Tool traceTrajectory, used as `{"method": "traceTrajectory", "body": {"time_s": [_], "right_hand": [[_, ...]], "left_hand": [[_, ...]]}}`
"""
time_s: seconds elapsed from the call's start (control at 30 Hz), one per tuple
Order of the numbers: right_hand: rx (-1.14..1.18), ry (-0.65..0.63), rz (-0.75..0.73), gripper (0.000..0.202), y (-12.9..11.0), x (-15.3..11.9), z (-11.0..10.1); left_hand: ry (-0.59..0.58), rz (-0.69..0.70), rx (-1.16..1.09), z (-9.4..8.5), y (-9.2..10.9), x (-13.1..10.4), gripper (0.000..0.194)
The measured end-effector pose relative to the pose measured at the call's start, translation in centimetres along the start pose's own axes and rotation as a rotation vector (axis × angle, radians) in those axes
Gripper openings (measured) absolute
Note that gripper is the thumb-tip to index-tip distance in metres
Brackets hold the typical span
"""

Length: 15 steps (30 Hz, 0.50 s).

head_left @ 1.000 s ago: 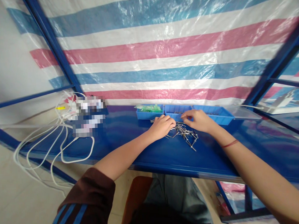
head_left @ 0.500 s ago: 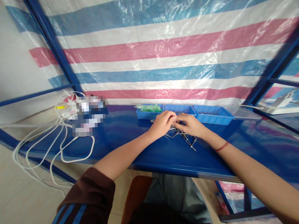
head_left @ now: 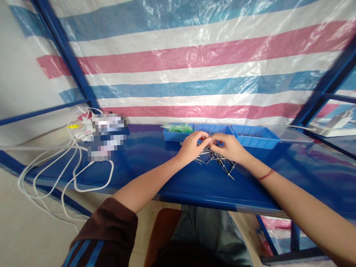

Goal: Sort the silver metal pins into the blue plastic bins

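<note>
A loose pile of small metal pins [head_left: 217, 161] lay on a glossy blue shelf [head_left: 174, 181], directly beneath the person's two hands. The left hand [head_left: 192, 146] and right hand [head_left: 230, 147] met fingertip to fingertip above the pile, each pinched narrowly, apparently around one pin between them; the piece itself was too small to make out for certain. Just behind the hands stood a row of blue plastic trays [head_left: 249, 136], the leftmost holding something green [head_left: 179, 128]. A red string [head_left: 265, 174] circled the right wrist. Farther left, white cables [head_left: 64, 170] looped over the shelf edge. A striped plastic sheet [head_left: 192, 58] hung behind.

The pins looked slippery and sat on a slick surface, so a brushed wrist could likely scatter them or roll some off the front edge; a pinched pin could also slip free, being so thin.

The tray contents were mostly hidden by their walls, and items near the cables were blurred out.
</note>
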State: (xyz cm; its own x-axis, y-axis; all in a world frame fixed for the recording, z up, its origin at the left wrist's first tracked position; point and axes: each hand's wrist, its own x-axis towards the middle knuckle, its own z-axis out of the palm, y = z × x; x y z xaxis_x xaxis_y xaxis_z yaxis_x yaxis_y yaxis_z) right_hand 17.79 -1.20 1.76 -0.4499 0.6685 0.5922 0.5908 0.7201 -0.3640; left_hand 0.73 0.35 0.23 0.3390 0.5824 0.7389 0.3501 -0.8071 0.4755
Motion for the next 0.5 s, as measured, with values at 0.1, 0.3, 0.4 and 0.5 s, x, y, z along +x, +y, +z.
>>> {"method": "traceTrajectory", "body": {"time_s": [0.1, 0.3, 0.4, 0.5], "right_hand": [[0.072, -0.011, 0.031, 0.024, 0.01, 0.02, 0.26], [0.155, 0.087, 0.146, 0.031, 0.87, -0.03, 0.37], [0.157, 0.177, 0.163, 0.032, 0.66, -0.06, 0.03], [0.135, 0.205, 0.141, 0.031, 0.00, 0.00, -0.42]], "left_hand": [[0.020, -0.004, -0.020, -0.08, 0.13, 0.06, 0.007], [0.058, -0.067, -0.067, -0.16, 0.03, 0.22, 0.010], [0.065, -0.136, -0.086, -0.18, -0.09, 0.29, 0.011], [0.003, -0.197, -0.090, -0.09, -0.24, 0.27, 0.016]]}}
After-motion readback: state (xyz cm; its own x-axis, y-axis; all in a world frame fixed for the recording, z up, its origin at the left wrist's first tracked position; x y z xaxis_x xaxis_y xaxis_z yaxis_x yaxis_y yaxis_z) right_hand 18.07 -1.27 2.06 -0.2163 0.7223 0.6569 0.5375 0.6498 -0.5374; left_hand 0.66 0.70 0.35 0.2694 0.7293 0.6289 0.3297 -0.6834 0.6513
